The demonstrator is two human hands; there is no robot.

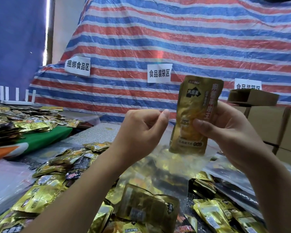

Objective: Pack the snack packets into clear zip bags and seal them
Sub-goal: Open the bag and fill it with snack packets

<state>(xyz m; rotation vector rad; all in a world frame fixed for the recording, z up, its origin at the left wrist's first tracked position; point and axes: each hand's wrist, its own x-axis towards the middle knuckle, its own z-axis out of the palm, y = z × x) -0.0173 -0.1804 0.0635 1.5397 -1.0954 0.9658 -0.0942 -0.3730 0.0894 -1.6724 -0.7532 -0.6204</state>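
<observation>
The right hand (225, 132) gripped a gold snack packet (196, 115) upright, thumb across its front, the packet's lower end sitting in the mouth of a clear zip bag (166, 169). The left hand (141, 130) pinched the bag's edge between thumb and curled fingers. Beneath them, loose packets (45, 194) covered the table's near edge, and cardboard boxes (274, 125) stood at its right side.

Right hand (228, 132) holds a snack packet (194, 115) upright over the mouth of a zip bag (166, 169). Left hand (141, 130) just left of it, pinching the bag edge. Loose packets (45, 190) on bench (94, 135) below. Cardboard boxes (269, 125) right, tarp (158, 39) behind.
</observation>
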